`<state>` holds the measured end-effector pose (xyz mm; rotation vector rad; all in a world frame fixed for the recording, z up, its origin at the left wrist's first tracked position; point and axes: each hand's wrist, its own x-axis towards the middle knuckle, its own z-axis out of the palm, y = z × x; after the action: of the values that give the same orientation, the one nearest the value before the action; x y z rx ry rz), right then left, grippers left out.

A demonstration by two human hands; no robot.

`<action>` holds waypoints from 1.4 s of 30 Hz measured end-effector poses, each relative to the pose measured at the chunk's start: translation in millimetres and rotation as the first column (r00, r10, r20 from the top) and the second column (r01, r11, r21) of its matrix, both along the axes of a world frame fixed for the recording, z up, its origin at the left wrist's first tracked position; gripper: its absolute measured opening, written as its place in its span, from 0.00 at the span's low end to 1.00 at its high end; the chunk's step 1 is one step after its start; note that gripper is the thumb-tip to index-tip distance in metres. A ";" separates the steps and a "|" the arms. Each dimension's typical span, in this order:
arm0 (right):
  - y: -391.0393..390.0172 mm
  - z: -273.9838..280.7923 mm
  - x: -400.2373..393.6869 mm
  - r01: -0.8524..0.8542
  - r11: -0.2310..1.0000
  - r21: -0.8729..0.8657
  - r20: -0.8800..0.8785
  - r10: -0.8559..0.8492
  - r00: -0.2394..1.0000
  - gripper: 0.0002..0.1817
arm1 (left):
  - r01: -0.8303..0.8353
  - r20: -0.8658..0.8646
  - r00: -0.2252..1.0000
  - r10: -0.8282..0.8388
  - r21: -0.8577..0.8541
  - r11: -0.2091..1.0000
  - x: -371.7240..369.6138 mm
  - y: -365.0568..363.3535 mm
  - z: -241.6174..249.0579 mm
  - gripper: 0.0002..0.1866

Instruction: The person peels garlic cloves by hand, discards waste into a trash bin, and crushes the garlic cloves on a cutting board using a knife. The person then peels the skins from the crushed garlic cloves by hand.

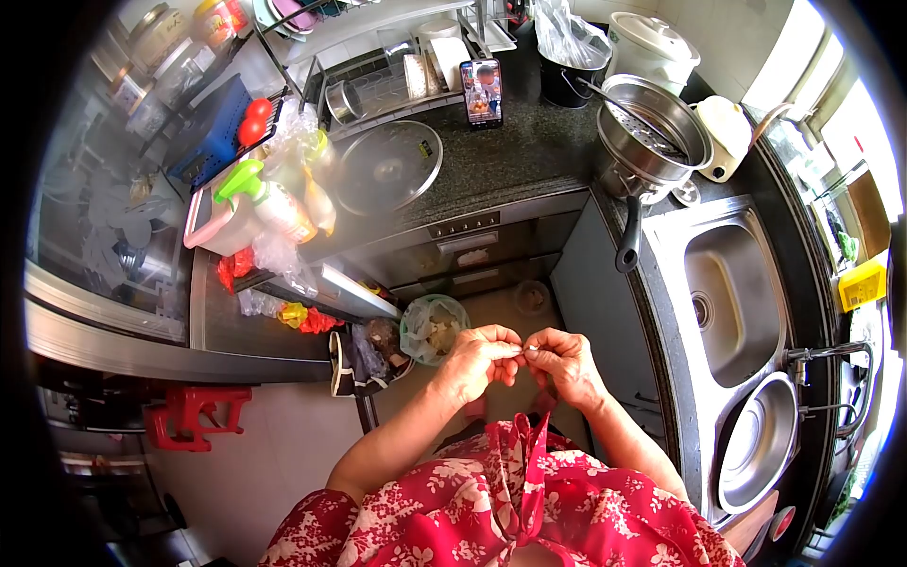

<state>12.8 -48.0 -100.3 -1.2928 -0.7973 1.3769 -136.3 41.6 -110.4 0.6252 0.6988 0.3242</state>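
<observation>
My left hand (479,362) and my right hand (564,364) meet in front of my body, thumbs and forefingers pinched together. Between the fingertips is a tiny pale bit, too small to name. Below and just left of the hands stands a bin (416,352) lined with a clear plastic bag, with pale scraps inside. Both hands are in the air, apart from the counter.
On the right are a steel sink (732,283), a steel basin (759,444) and a steamer pot (652,128) with its handle jutting out. A phone (482,93) stands on the counter near a glass lid (389,170). A spray bottle (279,208) and red stool (194,416) are left.
</observation>
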 end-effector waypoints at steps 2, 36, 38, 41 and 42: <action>0.0 -2.4 0.7 0.019 1.000 0.021 -0.090 -0.017 0.996 0.04 | -0.013 0.024 1.000 0.013 -0.027 1.000 0.9 0.4 -0.3 0.04; -2.7 1.8 -0.5 -0.018 1.000 -0.012 0.206 0.020 0.978 0.08 | -0.022 -0.074 0.996 0.042 0.245 0.969 4.1 -7.6 2.1 0.04; -3.0 3.5 0.7 -0.030 0.999 -0.015 0.204 0.032 0.978 0.08 | -0.009 -0.079 0.996 0.031 0.264 0.964 3.9 -7.7 3.0 0.05; -3.3 3.8 1.2 -0.044 0.999 -0.016 0.195 0.046 0.980 0.08 | 0.000 -0.087 0.996 0.024 0.261 0.965 3.6 -7.2 2.3 0.05; -3.4 3.8 1.3 -0.045 0.999 -0.014 0.187 0.047 0.981 0.08 | -0.001 -0.086 0.996 0.024 0.262 0.965 3.6 -7.1 2.4 0.05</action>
<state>14.1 -51.4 -96.5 -1.4348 -0.9545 1.3088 -132.7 34.4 -108.0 0.8910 0.7515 0.4060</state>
